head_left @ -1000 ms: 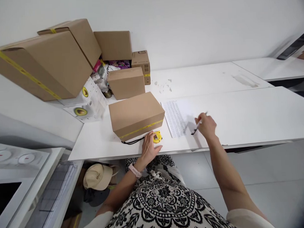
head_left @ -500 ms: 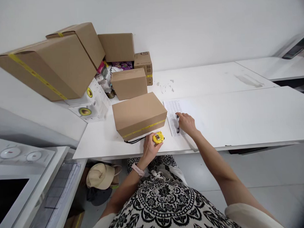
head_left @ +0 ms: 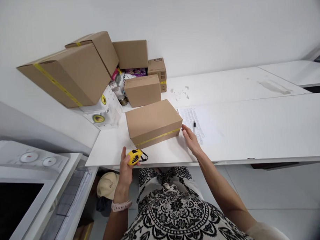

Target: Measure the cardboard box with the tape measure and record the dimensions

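My left hand (head_left: 125,167) is closed around a yellow tape measure (head_left: 134,157) with a black wrist strap, near the table's front edge and left of the cardboard box's front corner. The cardboard box (head_left: 154,120), banded with yellow tape, lies on the white table. At its right end is my right hand (head_left: 191,140), fingers stretched out and holding nothing; whether the fingertips touch the box I cannot tell. A printed sheet (head_left: 187,113) lies to the right of the box. On the sheet rests a black-capped pen (head_left: 194,124), partly hidden by my hand.
Taped cartons (head_left: 77,74) are stacked on a white avocado-printed box (head_left: 104,116) at the left. Behind the cardboard box stand a smaller carton (head_left: 143,90) and a small tin (head_left: 122,100). A white appliance with knobs (head_left: 28,157) is at lower left.
My left hand has moved left with the tape measure. My right hand has left the pen on the sheet and shifted to the box's right end. The view has turned slightly.
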Demonstrator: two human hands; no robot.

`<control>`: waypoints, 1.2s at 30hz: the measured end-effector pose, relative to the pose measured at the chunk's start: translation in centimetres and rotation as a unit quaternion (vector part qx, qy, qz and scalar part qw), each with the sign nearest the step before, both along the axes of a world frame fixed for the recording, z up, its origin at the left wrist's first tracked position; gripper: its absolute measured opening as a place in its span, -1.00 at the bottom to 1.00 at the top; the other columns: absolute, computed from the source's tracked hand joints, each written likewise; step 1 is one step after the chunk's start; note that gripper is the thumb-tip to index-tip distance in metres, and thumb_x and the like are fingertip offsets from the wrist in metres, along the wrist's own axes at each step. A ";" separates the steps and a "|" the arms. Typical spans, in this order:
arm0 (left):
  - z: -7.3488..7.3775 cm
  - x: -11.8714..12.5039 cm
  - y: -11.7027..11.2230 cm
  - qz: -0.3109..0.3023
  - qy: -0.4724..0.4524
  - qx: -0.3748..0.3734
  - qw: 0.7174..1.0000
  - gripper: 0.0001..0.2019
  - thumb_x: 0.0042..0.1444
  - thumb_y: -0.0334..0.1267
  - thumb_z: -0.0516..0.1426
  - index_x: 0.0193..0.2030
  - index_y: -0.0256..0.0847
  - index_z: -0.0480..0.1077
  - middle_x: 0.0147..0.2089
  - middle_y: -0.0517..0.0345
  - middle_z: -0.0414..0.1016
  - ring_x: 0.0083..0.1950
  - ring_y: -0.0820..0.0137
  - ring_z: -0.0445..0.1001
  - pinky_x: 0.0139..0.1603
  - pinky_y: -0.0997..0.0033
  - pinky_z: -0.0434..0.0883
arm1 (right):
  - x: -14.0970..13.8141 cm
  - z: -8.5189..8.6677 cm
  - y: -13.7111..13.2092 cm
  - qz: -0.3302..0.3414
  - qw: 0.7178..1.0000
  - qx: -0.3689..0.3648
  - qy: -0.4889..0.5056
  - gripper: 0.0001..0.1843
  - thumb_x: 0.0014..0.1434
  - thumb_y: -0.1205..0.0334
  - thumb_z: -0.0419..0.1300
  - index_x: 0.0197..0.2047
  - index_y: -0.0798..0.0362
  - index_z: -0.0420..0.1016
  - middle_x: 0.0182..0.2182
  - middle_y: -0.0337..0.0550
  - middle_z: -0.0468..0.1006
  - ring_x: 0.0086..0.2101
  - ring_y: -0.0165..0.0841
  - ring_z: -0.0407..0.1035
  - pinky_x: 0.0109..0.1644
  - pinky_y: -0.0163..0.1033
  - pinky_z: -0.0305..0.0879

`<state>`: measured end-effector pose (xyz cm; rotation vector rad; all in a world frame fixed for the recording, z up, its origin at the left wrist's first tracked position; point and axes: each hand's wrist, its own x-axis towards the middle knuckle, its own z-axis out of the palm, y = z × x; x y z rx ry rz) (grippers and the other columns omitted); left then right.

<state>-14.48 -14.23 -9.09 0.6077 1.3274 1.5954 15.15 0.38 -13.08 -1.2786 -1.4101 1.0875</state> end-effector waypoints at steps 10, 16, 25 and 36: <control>6.2 0.1 0.4 -0.177 0.206 0.174 0.947 -0.09 0.00 -0.12 0.33 0.48 0.02 0.05 -0.10 0.13 0.49 -0.22 0.33 0.51 -0.14 0.26 0.49 | -1.4 6.5 -3.3 -0.075 0.993 0.080 0.046 -0.62 0.32 -0.17 0.11 -0.14 -0.07 0.56 -0.15 -0.04 0.59 -0.10 -0.17 0.44 0.07 0.02 0.38; 8.4 3.3 0.8 -0.226 0.400 0.225 0.859 0.01 -0.09 -0.21 0.39 0.48 -0.01 -0.01 -0.04 0.07 0.46 -0.09 0.21 0.52 0.01 0.15 0.46 | -4.7 11.0 -8.1 0.259 0.945 -0.034 0.195 -0.68 0.26 -0.12 0.26 -0.10 -0.07 0.56 -0.30 -0.16 0.57 -0.31 -0.33 0.44 -0.16 -0.11 0.43; 7.8 2.5 0.2 -0.288 0.326 0.195 0.879 -0.15 -0.05 -0.16 0.33 0.40 0.02 0.12 -0.08 0.09 0.46 -0.14 0.21 0.50 -0.08 0.18 0.45 | -6.7 9.1 -7.9 0.346 0.865 -0.211 0.296 -0.60 0.01 -0.03 0.48 -0.36 0.00 0.39 -0.53 -0.35 0.45 -0.54 -0.49 0.29 -0.48 -0.35 0.29; 9.2 -6.8 5.7 -0.016 0.201 0.099 0.974 -0.59 0.01 -0.08 0.21 0.00 -0.19 0.41 -0.27 0.11 0.54 -0.34 0.35 0.45 -0.40 0.43 0.33 | 0.7 12.4 6.9 0.108 0.958 -0.088 0.249 -0.63 0.00 0.07 0.45 -0.50 0.05 0.35 -0.59 -0.32 0.32 -0.55 -0.52 0.15 -0.51 -0.35 0.08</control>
